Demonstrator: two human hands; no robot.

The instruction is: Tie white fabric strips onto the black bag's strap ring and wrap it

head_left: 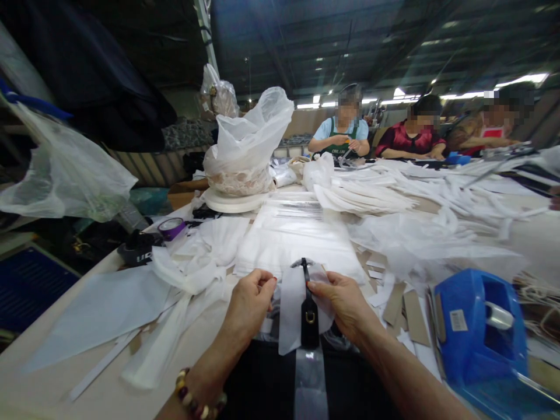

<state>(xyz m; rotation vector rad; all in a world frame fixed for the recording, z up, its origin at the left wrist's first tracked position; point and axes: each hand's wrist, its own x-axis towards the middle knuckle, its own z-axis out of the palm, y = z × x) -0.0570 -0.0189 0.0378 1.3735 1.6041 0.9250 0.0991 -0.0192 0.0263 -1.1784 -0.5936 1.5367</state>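
Observation:
Close in front of me is a black leather strap (310,324) with a small gold-coloured D-ring. A white translucent sheet (291,309) lies behind it, and a clear plastic strip (310,379) runs down below it over something black. My right hand (343,300) grips the strap's narrow upper part from the right, thumb on top, with the sheet behind. Just left of the sheet, my left hand (254,300) has its thumb and forefinger pinched together. What they hold, if anything, is too small to make out. A beaded bracelet (192,396) circles the left wrist.
A blue tape dispenser (476,338) stands at the right. Ahead lies a stack of clear plastic bags (301,233), with a large filled plastic bag (245,151) behind. Purple tape (171,227) and white sheets (105,309) lie left. Several people (343,131) sit across the table.

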